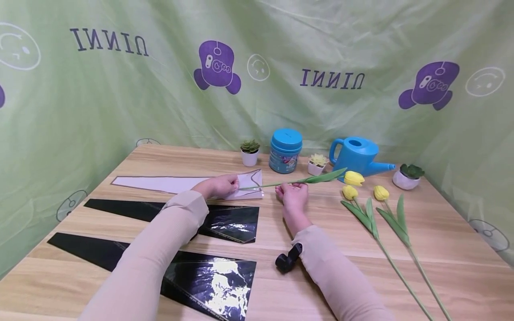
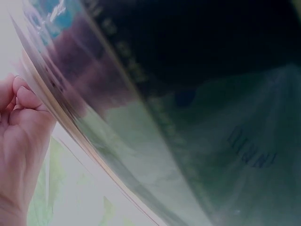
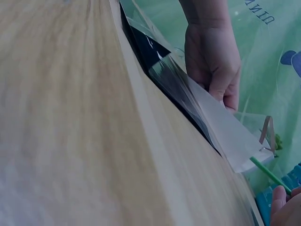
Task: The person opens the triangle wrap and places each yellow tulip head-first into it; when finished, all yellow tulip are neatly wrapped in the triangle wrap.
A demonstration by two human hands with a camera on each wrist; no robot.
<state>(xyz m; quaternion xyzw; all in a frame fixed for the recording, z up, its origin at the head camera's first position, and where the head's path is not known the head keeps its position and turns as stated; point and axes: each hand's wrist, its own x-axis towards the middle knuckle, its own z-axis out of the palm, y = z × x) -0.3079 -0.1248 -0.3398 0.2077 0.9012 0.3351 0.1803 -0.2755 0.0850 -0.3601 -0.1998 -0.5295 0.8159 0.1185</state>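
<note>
1. Pinching a yellow tulip by its stem: the right hand.
2. Left hand pinches the white wrapper.
3. Stem tip overlaps the wrapper's wide end; inside or above, unclear.

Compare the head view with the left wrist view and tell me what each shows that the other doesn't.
Only the head view shows three yellow tulips and the potted succulents. Only the left wrist view shows dark lettering, seemingly reflected, in the surface of a glossy black sheet. Both show the left hand, glossy black sheeting and the green backdrop.
</note>
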